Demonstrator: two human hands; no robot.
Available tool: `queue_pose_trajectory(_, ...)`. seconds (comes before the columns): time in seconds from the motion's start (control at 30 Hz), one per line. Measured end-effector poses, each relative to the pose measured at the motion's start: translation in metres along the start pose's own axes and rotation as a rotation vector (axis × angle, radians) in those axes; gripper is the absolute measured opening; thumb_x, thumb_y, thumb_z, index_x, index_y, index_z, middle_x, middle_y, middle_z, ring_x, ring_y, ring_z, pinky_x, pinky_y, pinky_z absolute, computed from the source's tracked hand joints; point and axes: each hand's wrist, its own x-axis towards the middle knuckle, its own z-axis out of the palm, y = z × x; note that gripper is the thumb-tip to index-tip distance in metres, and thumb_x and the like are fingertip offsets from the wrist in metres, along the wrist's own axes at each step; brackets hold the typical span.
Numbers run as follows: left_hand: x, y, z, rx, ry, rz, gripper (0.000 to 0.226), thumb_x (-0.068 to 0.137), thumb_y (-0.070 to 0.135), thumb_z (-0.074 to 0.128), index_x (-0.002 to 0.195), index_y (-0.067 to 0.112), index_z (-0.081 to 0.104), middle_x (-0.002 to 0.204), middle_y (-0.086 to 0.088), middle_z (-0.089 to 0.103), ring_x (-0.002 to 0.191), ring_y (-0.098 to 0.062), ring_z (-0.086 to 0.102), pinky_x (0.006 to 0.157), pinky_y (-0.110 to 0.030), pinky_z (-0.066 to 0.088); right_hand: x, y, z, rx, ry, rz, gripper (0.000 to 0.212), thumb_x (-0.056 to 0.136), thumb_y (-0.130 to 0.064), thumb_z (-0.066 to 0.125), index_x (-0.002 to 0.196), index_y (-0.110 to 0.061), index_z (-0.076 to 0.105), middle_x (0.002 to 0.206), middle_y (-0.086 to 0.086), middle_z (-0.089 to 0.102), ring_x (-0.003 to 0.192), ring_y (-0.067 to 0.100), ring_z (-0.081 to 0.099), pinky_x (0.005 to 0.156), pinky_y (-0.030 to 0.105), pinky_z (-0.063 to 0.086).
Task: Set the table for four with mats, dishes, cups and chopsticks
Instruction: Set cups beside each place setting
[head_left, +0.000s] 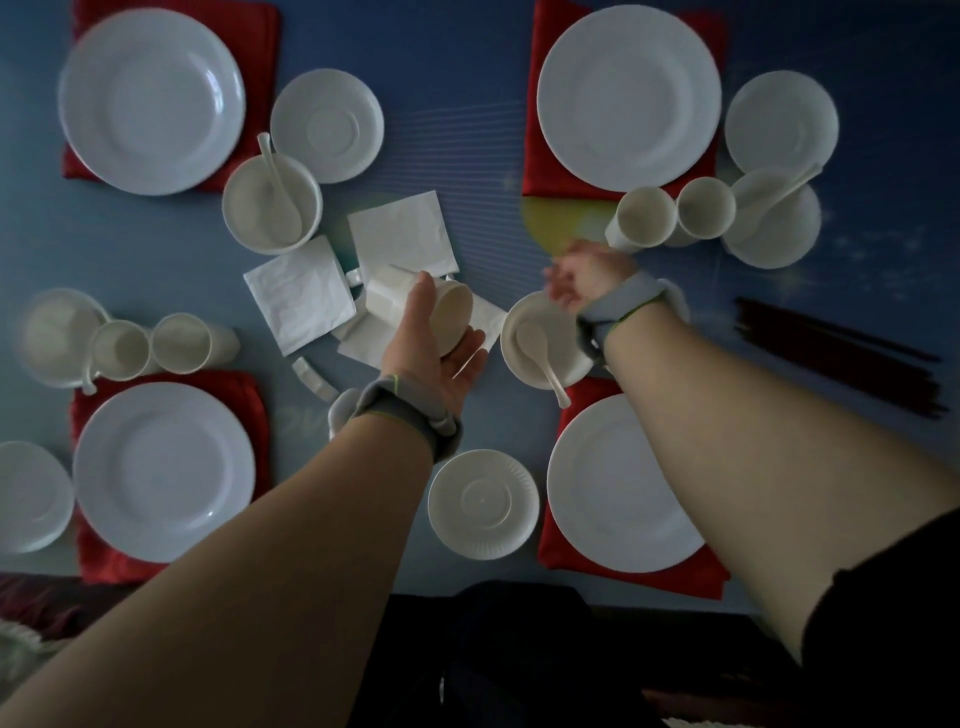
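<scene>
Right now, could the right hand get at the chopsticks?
Probably yes: the right hand looks empty, and the chopsticks lie in the open on the table with nothing between them.

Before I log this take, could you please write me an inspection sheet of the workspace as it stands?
Surface: blue table, dim light.
Job's things: four plates on red mats, e.g. far-left plate and mat; four saucers; bowls with spoons, e.g.; cup pairs at far right and near left; chopsticks bundled at right, not laid out.
Clutter: napkins loose mid-table; chopstick rests.
Grips: left hand holds a cup; right hand blurred, state unclear.
Cables: nothing seen.
Surroundings: wristbands on both wrists; dark edge below table.
</scene>
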Motion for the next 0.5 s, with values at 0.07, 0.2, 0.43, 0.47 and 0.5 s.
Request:
queue_pose_trajectory(0.07, -0.001, 0.002, 0.000, 0.004, -0.015, 0.013, 0.051, 0.082, 0.056, 0.056, 0.114, 0.016, 0.059, 0.099, -0.005, 0.060, 0.082, -0.017, 0.059, 0.068, -0.029, 0.050, -0.025, 0.001, 0.024, -0.042, -0.291, -0.021, 0.028, 0.086, 0.008, 0.051, 0.085, -0.020, 0.055, 0.080, 0.000, 0.058, 0.070, 0.011, 0.058, 0.064, 0.024, 0.048)
queue_pose_trajectory(0.2, -0.002, 0.014, -0.010, -0.015, -0.060, 0.007, 0.039, 0.087, 0.056, 0.049, 0.104, 0.022, 0.060, 0.114, -0.002, 0.064, 0.103, -0.015, 0.059, 0.086, -0.030, 0.048, -0.054, 0.012, 0.067, -0.553, -0.412, -0.309, 0.020, 0.080, -0.008, 0.069, 0.086, -0.021, 0.054, 0.078, -0.007, 0.057, 0.073, 0.010, 0.056, 0.069, 0.025, 0.048)
queue_pose_trajectory(0.43, 0.018, 0.039, -0.043, -0.184, -0.202, -0.044, 0.066, 0.075, 0.058, 0.059, 0.128, 0.019, 0.055, 0.127, -0.007, 0.062, 0.116, -0.022, 0.060, 0.101, -0.038, 0.047, -0.065, 0.022, 0.118, -0.718, -0.119, -0.560, 0.009, 0.085, -0.014, 0.059, 0.093, -0.014, 0.061, 0.076, -0.006, 0.057, 0.074, 0.013, 0.053, 0.065, 0.023, 0.044)
queue_pose_trajectory(0.47, 0.023, 0.046, -0.050, -0.203, -0.207, -0.058, 0.066, 0.075, 0.057, 0.060, 0.128, 0.019, 0.054, 0.127, -0.006, 0.062, 0.115, -0.022, 0.060, 0.100, -0.037, 0.048, -0.065, 0.023, 0.128, -0.701, -0.114, -0.554, 0.009, 0.085, -0.014, 0.059, 0.093, -0.016, 0.062, 0.077, -0.007, 0.058, 0.075, 0.012, 0.055, 0.064, 0.020, 0.044)
queue_pose_trajectory(0.5, 0.026, 0.054, -0.057, -0.218, -0.205, -0.065, 0.061, 0.079, 0.055, 0.059, 0.128, 0.018, 0.055, 0.126, -0.006, 0.062, 0.115, -0.021, 0.060, 0.100, -0.036, 0.048, -0.066, 0.024, 0.138, -0.682, -0.108, -0.547, 0.011, 0.085, -0.014, 0.059, 0.094, -0.018, 0.064, 0.078, -0.009, 0.059, 0.076, 0.010, 0.056, 0.063, 0.014, 0.044)
